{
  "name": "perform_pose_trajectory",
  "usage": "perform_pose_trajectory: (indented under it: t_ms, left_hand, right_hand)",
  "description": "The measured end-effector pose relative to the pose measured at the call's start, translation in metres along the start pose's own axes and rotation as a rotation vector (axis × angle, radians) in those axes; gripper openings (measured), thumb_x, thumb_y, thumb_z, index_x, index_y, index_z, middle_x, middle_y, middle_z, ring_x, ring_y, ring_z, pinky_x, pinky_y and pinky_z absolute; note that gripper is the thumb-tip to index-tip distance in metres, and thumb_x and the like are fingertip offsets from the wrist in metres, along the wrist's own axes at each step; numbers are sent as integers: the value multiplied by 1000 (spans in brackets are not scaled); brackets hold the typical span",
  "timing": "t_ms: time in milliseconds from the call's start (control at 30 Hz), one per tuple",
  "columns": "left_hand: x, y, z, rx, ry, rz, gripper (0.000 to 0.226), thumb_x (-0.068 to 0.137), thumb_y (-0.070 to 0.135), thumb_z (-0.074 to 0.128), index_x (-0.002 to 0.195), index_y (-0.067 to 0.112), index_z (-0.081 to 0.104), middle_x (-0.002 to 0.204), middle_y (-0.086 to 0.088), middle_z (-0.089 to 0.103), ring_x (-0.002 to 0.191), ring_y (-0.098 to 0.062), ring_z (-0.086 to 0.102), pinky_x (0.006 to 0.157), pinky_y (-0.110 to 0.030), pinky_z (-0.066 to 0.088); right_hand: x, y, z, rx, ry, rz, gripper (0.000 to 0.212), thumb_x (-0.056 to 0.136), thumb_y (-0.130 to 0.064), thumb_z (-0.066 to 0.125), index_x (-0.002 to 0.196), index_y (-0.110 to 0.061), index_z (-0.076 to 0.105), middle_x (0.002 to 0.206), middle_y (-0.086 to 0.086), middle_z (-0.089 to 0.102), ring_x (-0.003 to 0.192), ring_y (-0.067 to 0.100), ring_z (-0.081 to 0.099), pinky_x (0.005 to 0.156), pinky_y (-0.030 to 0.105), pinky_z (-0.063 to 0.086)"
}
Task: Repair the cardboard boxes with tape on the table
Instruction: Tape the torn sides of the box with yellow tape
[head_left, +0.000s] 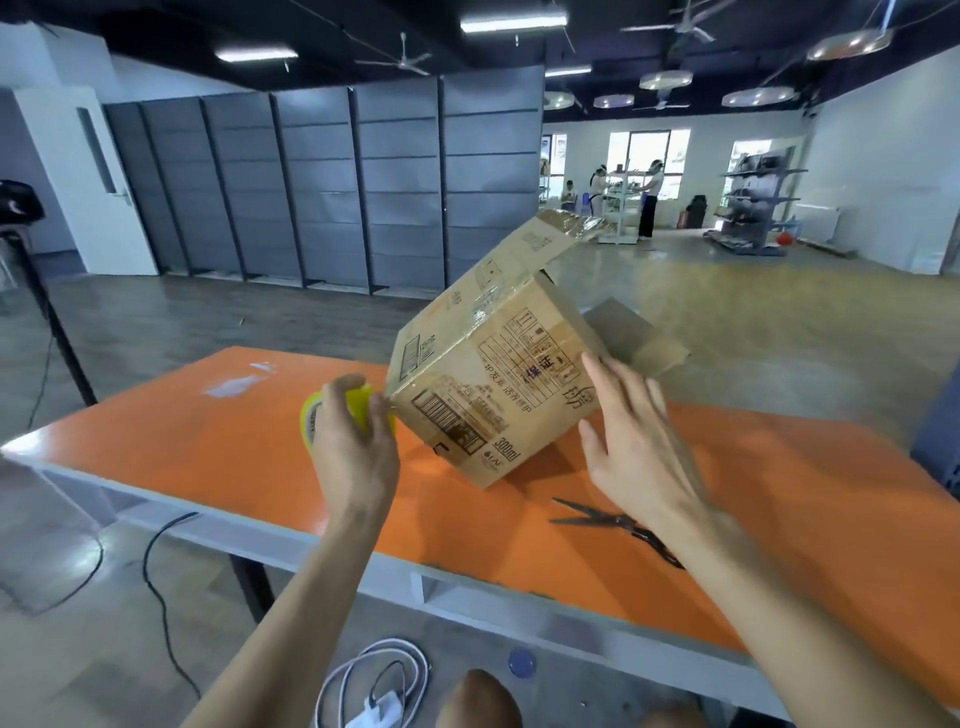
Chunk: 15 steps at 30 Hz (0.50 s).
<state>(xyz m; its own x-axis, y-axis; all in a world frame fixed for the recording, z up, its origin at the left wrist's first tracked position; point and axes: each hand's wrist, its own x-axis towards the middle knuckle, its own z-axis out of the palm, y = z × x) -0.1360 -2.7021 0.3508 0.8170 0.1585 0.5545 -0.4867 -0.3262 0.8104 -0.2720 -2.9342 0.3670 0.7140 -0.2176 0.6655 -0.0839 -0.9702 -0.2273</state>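
Orange table (208, 447) fills the middle of the frame, running from the left edge to the lower right. Above its centre sits the cardboard box (483, 374), tipped onto one lower corner with a printed face and a barcode turned toward the camera; its top flap stands open toward the upper right, with wrinkled clear tape along the flap's edge. Whether the low corner rests on the tabletop or hangs just over it is unclear.

Right of centre, the right hand (634, 447) is spread wide with its fingers straight, holding nothing. Its fingertips lie at the box's right-hand face, though contact cannot be made out. Left of centre, the left hand (353, 447) has its fingers curled round a yellow tape roll (358, 408), and the roll is pressed up against the box's left corner.

Behind the box, at its right, a second piece of cardboard (639, 338) shows – grey and brown, partly hidden.

Black scissors (597, 517) lie open on the table, partly under the right forearm. A coiled white cable (374, 686) lies on the floor at the bottom edge.
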Motion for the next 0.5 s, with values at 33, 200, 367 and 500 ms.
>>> perform_pose_trajectory:
  t_ms: [33,200,367,500]
  left_hand:
    - [-3,-4,-5,24,-7,-7,26,101,24,58,127,18,55,108,0,53,111,-34,54,89,-44,46]
    - [-25,-7,-21,127,-29,102,28,99,13,59,126,14,56,107,-8,56,110,-28,46,82,-42,40]
    - [-14,4,-31,100,6,144,23,101,14,53,124,14,54,106,2,50,106,-32,53,74,-35,35]
    - [-5,9,-42,104,42,150,21,101,14,53,121,17,59,107,3,54,98,-28,57,73,-30,33]
  right_hand:
    - [1,-3,0,7,2,-15,74,94,-16,63,159,-17,28,154,6,38,136,24,34,108,39,42]
    - [6,-29,-1,36,-16,-100,72,94,-16,61,158,-20,28,155,1,36,138,23,37,108,38,41]
    - [17,-55,5,-90,9,-217,71,94,-17,60,158,-14,31,159,4,37,142,23,38,122,40,22]
    - [27,-67,11,-89,15,-293,66,93,-14,61,154,-11,37,160,4,38,146,21,35,124,42,21]
